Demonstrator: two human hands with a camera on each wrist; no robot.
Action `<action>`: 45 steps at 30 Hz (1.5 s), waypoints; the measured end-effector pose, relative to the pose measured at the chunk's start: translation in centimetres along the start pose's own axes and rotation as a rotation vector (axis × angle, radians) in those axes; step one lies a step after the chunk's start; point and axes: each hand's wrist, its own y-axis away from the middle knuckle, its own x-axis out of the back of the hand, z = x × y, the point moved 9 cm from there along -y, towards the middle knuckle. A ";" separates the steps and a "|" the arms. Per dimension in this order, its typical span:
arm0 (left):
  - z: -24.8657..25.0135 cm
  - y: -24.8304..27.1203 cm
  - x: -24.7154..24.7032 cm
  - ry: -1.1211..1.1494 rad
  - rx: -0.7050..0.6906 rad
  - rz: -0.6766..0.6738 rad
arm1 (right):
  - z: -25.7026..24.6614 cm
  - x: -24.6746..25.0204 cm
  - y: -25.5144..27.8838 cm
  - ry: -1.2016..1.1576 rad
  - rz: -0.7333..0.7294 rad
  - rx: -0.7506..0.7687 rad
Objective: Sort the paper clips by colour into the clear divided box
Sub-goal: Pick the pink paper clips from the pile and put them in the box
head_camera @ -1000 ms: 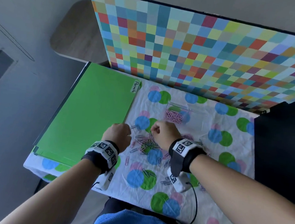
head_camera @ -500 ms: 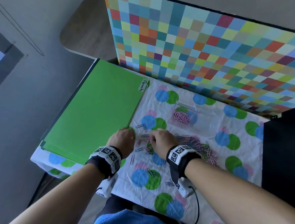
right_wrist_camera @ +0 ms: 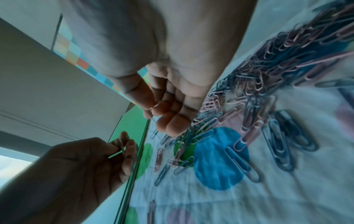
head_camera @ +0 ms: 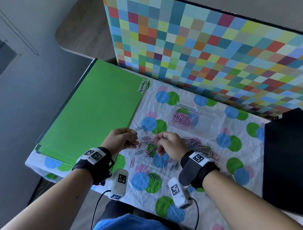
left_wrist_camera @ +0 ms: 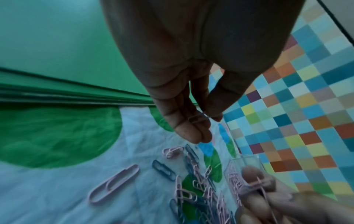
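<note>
Paper clips on dotted cloth

A table under a white cloth with blue, green and pink dots; on its left lies a stack of green folders, the top one tabbed "Permits", mid-cloth a scatter of pink and blue clips, behind them the clear box holding pink clips, and a checkered board stands along the far edge

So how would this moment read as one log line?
left hand: pinches pink clip | right hand: pinches pink clip | box: pink clips only
</note>
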 end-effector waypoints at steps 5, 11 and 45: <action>-0.1 -0.9 -0.1 -0.604 -0.122 0.107 | -0.2 0.3 0.6 -0.151 0.005 -0.024; 0.8 -0.6 -2.3 -1.188 -0.340 0.195 | -0.3 0.9 1.0 -0.192 0.056 -0.008; 5.4 -2.7 -14.0 0.491 0.140 -0.214 | 0.2 13.9 8.3 0.063 0.502 0.057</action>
